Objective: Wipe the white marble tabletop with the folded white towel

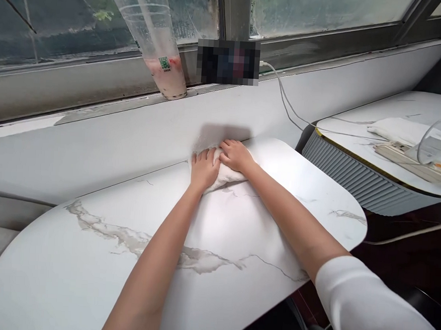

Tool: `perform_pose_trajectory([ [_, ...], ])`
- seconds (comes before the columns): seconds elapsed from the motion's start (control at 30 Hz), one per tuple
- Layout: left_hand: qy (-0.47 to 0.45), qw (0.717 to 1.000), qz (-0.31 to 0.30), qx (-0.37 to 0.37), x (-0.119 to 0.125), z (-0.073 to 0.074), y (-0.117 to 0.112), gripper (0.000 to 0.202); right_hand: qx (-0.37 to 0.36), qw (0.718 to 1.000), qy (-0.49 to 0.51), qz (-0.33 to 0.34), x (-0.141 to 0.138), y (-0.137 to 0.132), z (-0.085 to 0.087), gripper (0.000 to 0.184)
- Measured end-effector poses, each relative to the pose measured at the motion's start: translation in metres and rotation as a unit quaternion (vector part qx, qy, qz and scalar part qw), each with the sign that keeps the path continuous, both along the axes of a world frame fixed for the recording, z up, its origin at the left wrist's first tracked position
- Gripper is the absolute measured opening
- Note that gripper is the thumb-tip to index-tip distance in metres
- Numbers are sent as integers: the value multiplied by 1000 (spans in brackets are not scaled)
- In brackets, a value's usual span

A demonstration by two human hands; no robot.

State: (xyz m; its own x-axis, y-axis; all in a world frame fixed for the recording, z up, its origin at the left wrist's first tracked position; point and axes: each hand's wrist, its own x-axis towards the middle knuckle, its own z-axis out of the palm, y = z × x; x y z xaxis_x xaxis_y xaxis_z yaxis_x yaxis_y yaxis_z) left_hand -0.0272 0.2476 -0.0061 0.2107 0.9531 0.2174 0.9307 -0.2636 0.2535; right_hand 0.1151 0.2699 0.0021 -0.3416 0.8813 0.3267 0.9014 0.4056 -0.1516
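Both my hands rest on a bunched white cloth (224, 177) at the far edge of a white marble-patterned table (125, 259). My left hand (204, 169) lies on the cloth's left part with fingers stretched flat. My right hand (236, 155) presses the cloth's right part, its fingers curled over the top. Much of the cloth is hidden under the hands.
A clear plastic cup (157, 36) with pink drink left at its bottom stands on the window ledge (96, 127). A white cable (287, 104) runs to a second marble table (391, 110) at right, holding a power strip (411, 161) and a folded white cloth (398, 130).
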Motion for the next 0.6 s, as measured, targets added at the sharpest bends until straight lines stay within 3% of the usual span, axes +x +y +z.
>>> perform_pose_trajectory([
  [0.23,3,1000,-2,5,4,-2,-33,52,-16,999,24,26,9,-36,-1,39],
  [0.6,18,999,-31,22,22,-4,-137,51,-20,999,11,25,33,-146,-2,50],
])
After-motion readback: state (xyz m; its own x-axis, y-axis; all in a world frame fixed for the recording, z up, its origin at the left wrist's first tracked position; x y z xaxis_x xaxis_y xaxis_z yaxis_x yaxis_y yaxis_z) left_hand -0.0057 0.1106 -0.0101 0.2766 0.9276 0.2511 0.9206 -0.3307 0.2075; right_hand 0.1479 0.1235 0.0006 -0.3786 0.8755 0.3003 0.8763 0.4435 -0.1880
